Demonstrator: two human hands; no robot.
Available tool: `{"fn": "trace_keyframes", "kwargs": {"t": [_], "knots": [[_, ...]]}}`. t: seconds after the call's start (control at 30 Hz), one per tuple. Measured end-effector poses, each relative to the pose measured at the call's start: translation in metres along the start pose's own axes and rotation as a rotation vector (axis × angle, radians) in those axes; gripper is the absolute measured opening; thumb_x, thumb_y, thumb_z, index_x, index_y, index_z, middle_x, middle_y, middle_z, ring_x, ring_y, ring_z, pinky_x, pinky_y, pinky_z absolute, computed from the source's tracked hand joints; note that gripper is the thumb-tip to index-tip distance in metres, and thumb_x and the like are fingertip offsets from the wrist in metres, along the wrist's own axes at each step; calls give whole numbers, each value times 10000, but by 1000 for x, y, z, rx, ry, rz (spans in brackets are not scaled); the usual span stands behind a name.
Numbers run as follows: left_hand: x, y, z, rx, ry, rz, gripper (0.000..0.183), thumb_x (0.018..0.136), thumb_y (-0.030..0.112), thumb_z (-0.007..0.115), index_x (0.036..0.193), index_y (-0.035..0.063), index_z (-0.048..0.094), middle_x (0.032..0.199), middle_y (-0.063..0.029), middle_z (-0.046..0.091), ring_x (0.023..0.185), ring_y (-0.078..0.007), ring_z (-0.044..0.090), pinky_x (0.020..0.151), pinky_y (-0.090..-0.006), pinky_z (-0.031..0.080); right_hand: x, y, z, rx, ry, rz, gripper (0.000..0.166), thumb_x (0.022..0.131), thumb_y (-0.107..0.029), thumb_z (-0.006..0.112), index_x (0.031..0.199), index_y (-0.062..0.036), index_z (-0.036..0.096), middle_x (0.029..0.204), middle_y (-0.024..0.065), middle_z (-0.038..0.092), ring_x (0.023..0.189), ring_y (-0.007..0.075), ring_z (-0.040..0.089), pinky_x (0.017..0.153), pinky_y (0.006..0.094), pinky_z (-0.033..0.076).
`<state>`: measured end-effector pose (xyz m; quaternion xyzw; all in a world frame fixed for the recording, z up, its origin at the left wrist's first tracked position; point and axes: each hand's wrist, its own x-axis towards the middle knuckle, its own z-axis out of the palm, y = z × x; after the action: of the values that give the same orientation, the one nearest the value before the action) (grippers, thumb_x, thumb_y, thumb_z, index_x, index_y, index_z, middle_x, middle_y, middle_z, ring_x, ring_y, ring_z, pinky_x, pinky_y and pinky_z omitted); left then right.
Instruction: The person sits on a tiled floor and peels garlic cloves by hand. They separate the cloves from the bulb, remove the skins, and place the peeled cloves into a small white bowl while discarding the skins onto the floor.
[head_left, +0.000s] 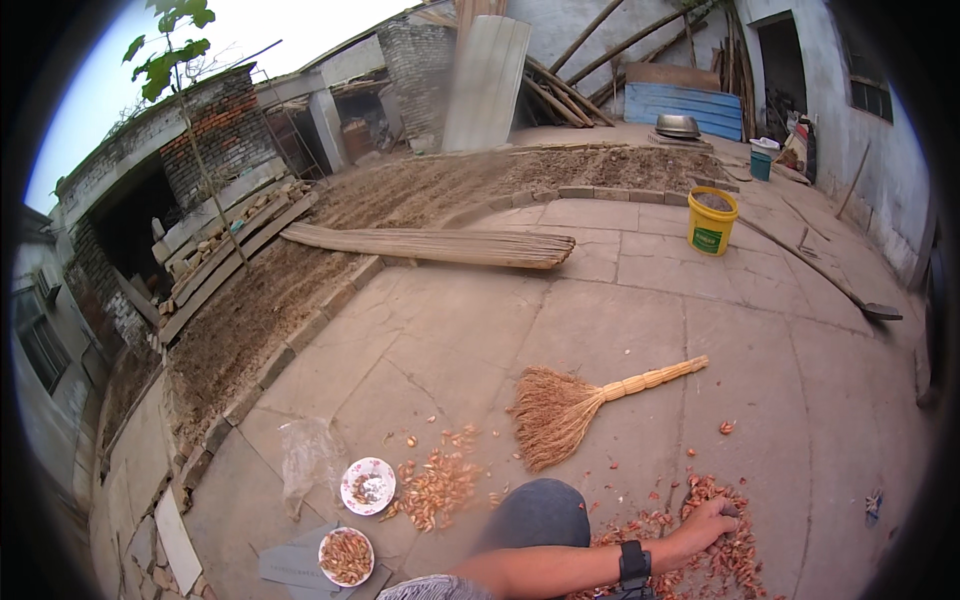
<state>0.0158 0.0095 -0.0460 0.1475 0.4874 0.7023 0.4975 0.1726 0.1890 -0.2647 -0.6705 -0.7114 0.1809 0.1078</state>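
Note:
From the lower left, my left arm with a black band on its wrist crosses in front of a dark-clothed knee (541, 514). My left hand (709, 526) rests on a spread heap of small reddish cloves or husks (742, 559), its fingers curled down. Whether they pinch a piece is hidden. My right hand is out of view. Left of the knee lies a looser heap of paler, orange-tan cloves (439, 484). Touching its left side is a pink-flowered white dish (367, 486) with a few pieces and something white inside. A white bowl (322, 566) below is full of cloves (346, 556).
A straw hand broom (600, 397) lies ahead on the paving. A clear plastic bag (306, 457) and a grey board (292, 559) are at left. Farther off are a bundle of stalks (435, 246), a yellow bucket (711, 225), a long-handled shovel (817, 270) and brick-edged soil (285, 289).

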Motion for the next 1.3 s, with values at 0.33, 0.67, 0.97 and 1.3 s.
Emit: {"fn": "trace_keyframes", "kwargs": {"t": [0.33, 0.67, 0.97, 1.3], "knots": [[-8, 13, 1, -23, -47, 11, 248, 900, 138, 558, 1097, -11, 531, 787, -19, 545, 602, -69, 499, 468, -221, 400, 11, 0, -10, 207, -37, 4, 107, 835, -68, 562, 750, -14, 526, 744, 77, 573, 730, 189, 602, 682, 293, 499], [21, -23, -4, 171, -93, 260, 134, 801, 88, 565, 886, -14, 585, 705, -72, 585, 593, -131, 548, 510, -294, 434, 20, -6, -61, 956, -261, 91, 126, 841, -74, 567, 743, -12, 518, 751, 80, 572, 752, 190, 601, 712, 275, 506], [-3, -8, -7, 633, 26, 524, 347, 731, 65, 622, 1065, -20, 585, 910, -169, 593, 896, -313, 581, 809, -391, 471, -37, -59, -145, 1574, -653, -28, 143, 852, -87, 570, 737, -18, 520, 778, 83, 584, 784, 183, 605, 689, 245, 502], [-23, 14, -21, 695, -145, 550, 343, 742, -42, 647, 1080, 11, 629, 836, -55, 626, 766, -128, 607, 695, -270, 490, -139, -151, -214, 1125, -833, -300, 253, 960, -262, 561, 974, -17, 626, 868, 39, 657, 693, 95, 627, 585, 223, 545]]}}
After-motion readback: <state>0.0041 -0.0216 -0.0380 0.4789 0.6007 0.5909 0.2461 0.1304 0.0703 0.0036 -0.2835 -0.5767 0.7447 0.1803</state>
